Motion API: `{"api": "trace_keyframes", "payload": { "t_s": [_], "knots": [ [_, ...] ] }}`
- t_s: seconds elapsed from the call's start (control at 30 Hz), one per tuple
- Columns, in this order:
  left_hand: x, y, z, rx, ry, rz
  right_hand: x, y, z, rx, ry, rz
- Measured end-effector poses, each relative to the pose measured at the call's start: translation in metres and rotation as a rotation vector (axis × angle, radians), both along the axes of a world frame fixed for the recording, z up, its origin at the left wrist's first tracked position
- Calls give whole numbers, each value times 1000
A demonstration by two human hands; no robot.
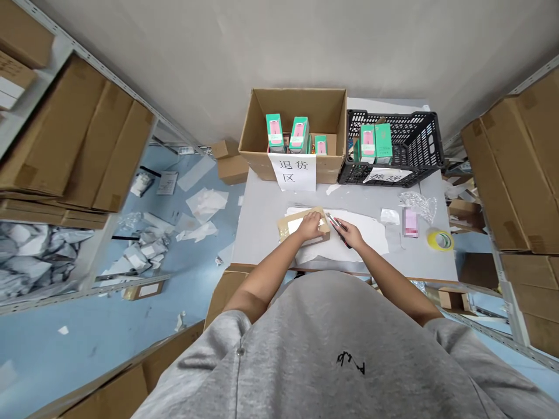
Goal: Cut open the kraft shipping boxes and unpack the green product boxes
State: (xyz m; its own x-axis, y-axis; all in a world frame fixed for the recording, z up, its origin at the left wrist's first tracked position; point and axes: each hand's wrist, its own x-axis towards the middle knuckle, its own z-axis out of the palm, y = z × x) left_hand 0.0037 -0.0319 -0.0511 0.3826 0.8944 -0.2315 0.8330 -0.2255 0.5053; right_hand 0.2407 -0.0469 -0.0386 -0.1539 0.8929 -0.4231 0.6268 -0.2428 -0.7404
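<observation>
A small brown cardboard box with a white label lies on white paper near the table's front edge. My left hand rests on top of this box, fingers curled over it and its right end. Just right of the box, my right hand is closed around a dark, slim cutter. The cutter's tip points up and left, close to the box's right end; whether it touches cannot be made out.
A large cardboard box and a black crate, both holding green-and-pink boxes, stand at the table's back. Yellow tape, a pink packet and clear wrap lie right. Shelves with cartons flank both sides.
</observation>
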Motion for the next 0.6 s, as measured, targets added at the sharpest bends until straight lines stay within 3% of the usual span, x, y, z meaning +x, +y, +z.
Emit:
{"api": "trace_keyframes", "payload": {
  "t_s": [0.3,0.6],
  "knots": [
    [12,-29,-24,119,-36,78,4,-8,-9,-131,99,76],
    [15,-31,-33,163,17,92,-2,-8,5,-45,-230,176]
  ]
}}
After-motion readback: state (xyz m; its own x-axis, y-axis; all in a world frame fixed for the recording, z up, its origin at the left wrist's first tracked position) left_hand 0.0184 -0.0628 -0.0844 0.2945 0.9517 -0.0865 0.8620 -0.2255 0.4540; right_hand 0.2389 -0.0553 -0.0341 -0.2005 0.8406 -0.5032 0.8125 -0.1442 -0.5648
